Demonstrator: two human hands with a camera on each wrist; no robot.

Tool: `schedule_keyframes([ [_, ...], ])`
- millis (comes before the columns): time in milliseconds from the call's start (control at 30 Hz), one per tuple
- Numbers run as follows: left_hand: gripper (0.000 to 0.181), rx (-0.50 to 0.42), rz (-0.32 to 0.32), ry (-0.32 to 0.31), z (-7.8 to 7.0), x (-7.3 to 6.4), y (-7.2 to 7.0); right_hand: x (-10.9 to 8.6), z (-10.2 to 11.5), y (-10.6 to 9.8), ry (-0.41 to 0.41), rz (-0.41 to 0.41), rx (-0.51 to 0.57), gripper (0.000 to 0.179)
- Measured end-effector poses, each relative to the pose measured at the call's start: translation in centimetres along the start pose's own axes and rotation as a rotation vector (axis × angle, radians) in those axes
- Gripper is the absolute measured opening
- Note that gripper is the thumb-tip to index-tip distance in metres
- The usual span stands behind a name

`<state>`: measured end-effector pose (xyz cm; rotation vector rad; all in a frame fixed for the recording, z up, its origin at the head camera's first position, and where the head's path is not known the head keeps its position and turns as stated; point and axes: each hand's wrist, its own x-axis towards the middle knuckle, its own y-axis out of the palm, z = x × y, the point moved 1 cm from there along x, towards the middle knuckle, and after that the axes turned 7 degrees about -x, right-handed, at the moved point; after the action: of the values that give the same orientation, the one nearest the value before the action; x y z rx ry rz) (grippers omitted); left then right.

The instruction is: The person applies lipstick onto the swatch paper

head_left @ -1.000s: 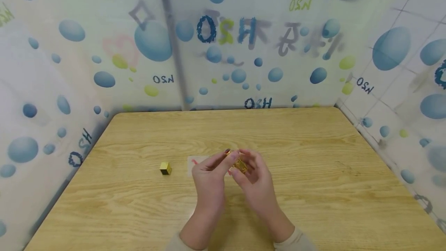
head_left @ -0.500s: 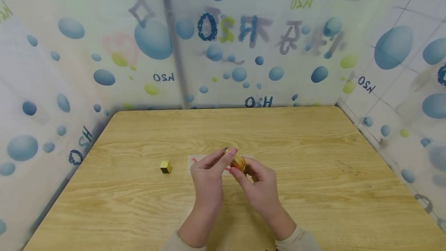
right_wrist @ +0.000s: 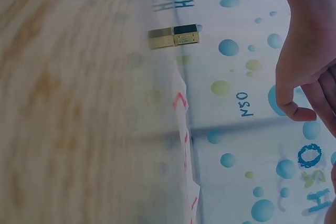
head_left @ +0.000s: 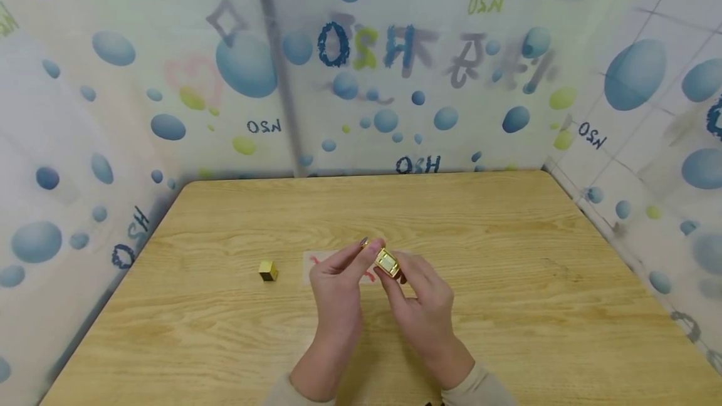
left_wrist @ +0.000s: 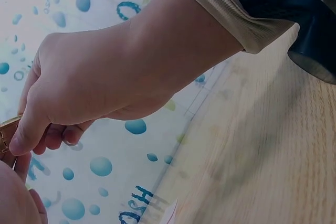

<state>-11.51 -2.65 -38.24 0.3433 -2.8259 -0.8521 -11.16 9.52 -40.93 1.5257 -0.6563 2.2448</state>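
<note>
In the head view a small gold block-shaped object [head_left: 387,262] is up between both hands, over the middle of the table. Its pale, framed rectangular face points toward the head camera. The left hand [head_left: 338,293] pinches its upper left end between thumb and fingers. From the other side, the right hand [head_left: 423,306] grips the lower right end. In the left wrist view only a gold edge [left_wrist: 7,132] shows at the fingertips of the right hand [left_wrist: 89,77]. A gold cube [head_left: 267,271] with a dark side rests on the table to the left.
A pale sheet with red marks [head_left: 313,260] lies on the wooden table [head_left: 485,224] behind and beneath the hands. The gold cube [right_wrist: 186,34] and the sheet's edge also show in the right wrist view. Patterned curtain walls [head_left: 383,86] enclose the table.
Between the fingers the gold object has turned, and its framed pale face has come into view. The right hand has shifted slightly right; the left hand has stayed nearly still.
</note>
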Motion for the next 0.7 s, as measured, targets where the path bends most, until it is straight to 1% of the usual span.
schedule_keyframes([
  [67, 0.026, 0.007, 0.010, -0.007, -0.05, -0.06, 0.03, 0.02, 0.00, 0.05, -0.013, -0.021, -0.032, 0.029],
  [133, 0.026, 0.015, 0.016, -0.016, -0.11, -0.11, 0.02, 0.03, 0.01, 0.04, -0.018, -0.031, -0.043, 0.028],
  [200, 0.025, 0.015, 0.023, -0.023, -0.17, -0.11, -0.01, -0.01, 0.01, 0.00, -0.004, -0.021, -0.004, 0.028],
  [233, 0.025, 0.006, 0.029, -0.020, -0.19, -0.06, -0.05, -0.04, 0.01, -0.04, 0.021, -0.001, 0.045, 0.029],
  [267, 0.024, -0.004, 0.035, -0.019, -0.21, -0.02, -0.08, -0.06, 0.01, -0.07, 0.057, 0.025, 0.114, 0.028],
  [300, 0.025, -0.016, 0.043, -0.017, -0.24, 0.04, -0.11, -0.10, 0.01, -0.12, 0.113, 0.052, 0.194, 0.028],
  [400, 0.024, -0.058, 0.073, -0.014, -0.28, 0.23, -0.20, -0.24, 0.00, -0.25, 0.304, 0.123, 0.412, 0.029],
  [433, 0.023, -0.066, 0.079, -0.016, -0.28, 0.27, -0.24, -0.27, -0.01, -0.28, 0.359, 0.138, 0.457, 0.030],
  [500, 0.020, -0.066, 0.086, -0.025, -0.26, 0.29, -0.29, -0.29, 0.05, -0.35, 0.433, 0.160, 0.486, 0.031],
  [533, 0.018, -0.064, 0.087, -0.028, -0.25, 0.29, -0.32, -0.28, 0.06, -0.37, 0.446, 0.168, 0.481, 0.030],
  [600, 0.016, -0.047, 0.086, -0.031, -0.23, 0.25, -0.37, -0.23, 0.07, -0.37, 0.440, 0.179, 0.460, 0.029],
  [700, 0.016, -0.029, 0.082, -0.028, -0.24, 0.21, -0.40, -0.10, 0.03, -0.31, 0.387, 0.181, 0.424, 0.031],
])
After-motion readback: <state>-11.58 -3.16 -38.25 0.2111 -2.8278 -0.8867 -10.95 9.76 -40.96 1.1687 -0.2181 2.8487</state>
